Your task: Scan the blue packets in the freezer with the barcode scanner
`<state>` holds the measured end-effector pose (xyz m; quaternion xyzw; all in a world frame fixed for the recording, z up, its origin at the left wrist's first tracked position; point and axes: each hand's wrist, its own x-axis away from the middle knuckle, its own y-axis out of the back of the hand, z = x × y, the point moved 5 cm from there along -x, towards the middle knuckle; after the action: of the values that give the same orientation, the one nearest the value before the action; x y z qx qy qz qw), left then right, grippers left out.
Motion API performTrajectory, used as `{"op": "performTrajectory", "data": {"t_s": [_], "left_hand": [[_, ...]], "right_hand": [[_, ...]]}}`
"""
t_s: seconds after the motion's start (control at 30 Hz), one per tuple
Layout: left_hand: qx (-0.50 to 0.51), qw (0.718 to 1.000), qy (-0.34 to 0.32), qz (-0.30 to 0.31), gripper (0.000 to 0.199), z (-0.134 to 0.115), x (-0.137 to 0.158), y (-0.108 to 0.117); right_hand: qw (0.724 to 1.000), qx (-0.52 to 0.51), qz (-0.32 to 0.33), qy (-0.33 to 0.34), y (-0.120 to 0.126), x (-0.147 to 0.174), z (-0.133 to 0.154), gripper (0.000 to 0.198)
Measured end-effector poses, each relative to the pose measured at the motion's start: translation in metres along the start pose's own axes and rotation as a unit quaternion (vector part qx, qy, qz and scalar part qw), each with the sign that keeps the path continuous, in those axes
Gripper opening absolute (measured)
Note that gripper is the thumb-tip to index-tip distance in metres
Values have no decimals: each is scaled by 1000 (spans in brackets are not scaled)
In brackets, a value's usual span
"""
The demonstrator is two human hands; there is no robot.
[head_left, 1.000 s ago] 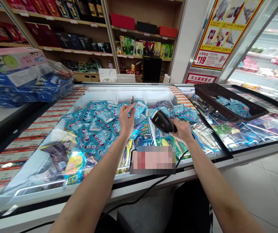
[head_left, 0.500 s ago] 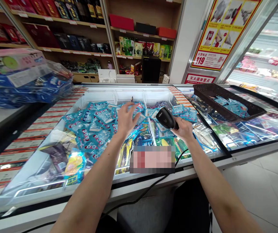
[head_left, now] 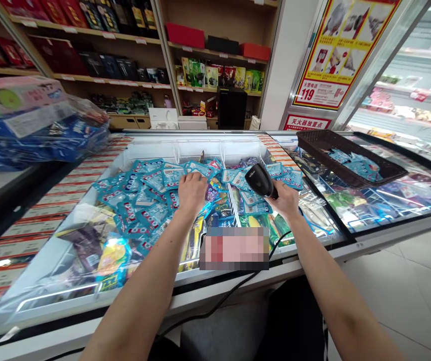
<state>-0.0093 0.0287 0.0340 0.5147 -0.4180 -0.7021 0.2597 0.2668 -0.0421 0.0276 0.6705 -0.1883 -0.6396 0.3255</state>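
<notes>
Plainly, the largest thing before us is the tall, light-brown wooden shelving [head_left: 215,17], lined with boxes and bags. Before it stands a long white freezer [head_left: 283,275] with a clear glass top, colourful packages showing beneath the glass. At our left is a stacked bundle of pink and blue packs in clear plastic [head_left: 30,125]. Well off to our right, a dark-brown rectangular basket [head_left: 313,145] sits on the freezer, some blue packets inside it. Near the freezer's front edge lies a pale rectangular item [head_left: 234,248], blurred into blocks.

Our right hand [head_left: 285,198] has its fingers wrapped around the handle of a black handheld scanner [head_left: 261,180], its head tilted up and to the left, above the packets. A thin black cable [head_left: 215,312] hangs along the freezer's front.

Smallest are the flat, shiny blue packets [head_left: 140,195], strewn overlapping across the glass. Our left hand [head_left: 191,190] is over them, its fingers bent and close together; we cannot tell whether they pinch one.
</notes>
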Motion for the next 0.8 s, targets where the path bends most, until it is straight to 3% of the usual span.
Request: {"op": "performTrajectory", "data": {"t_s": [0.23, 0.4, 0.6, 0.8], "left_hand": [[-4, 1000, -1, -13, 34, -4, 4, 1], [45, 999, 8, -21, 35, -6, 3, 5], [46, 999, 17, -6, 45, -6, -1, 10], [40, 999, 24, 14, 43, -6, -6, 9]], "right_hand": [[1000, -5, 5, 14, -1, 2, 2, 38], [999, -6, 28, 24, -1, 3, 6, 38], [998, -12, 39, 51, -2, 4, 11, 32], [997, -17, 46, 64, -2, 5, 13, 30]]}}
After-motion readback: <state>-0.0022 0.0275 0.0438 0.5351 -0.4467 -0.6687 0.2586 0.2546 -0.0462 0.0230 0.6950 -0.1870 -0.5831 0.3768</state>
